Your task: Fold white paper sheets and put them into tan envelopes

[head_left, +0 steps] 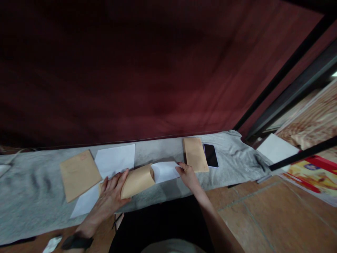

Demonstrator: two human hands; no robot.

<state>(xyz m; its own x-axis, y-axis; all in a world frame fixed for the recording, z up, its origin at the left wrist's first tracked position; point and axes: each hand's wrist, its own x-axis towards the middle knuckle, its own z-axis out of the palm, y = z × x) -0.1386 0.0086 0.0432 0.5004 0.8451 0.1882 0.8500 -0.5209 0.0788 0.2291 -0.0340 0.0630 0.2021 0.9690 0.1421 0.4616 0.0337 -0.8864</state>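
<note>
My left hand (pixel 112 191) is closed around the left part of a brown paper envelope (pixel 138 180), thumb below and fingers on top. The envelope's right end gapes, and a folded white paper (pixel 165 171) is partly inside its mouth. My right hand (pixel 187 174) pinches the outer right edge of that paper. Just left of my left hand lies another brown envelope (pixel 79 174), flat. White sheets (pixel 115 160) lie behind and under it. A further brown envelope (pixel 196 154) rests beyond my right hand.
A phone (pixel 211 155) with a dark screen lies beside the right envelope. Grey cloth (pixel 238 154) covers the long narrow surface. Behind it hangs a dark red curtain (pixel 163 88). Black metal bars (pixel 284 70) and a red-yellow box (pixel 313 175) stand at right, over a tiled floor (pixel 252 214).
</note>
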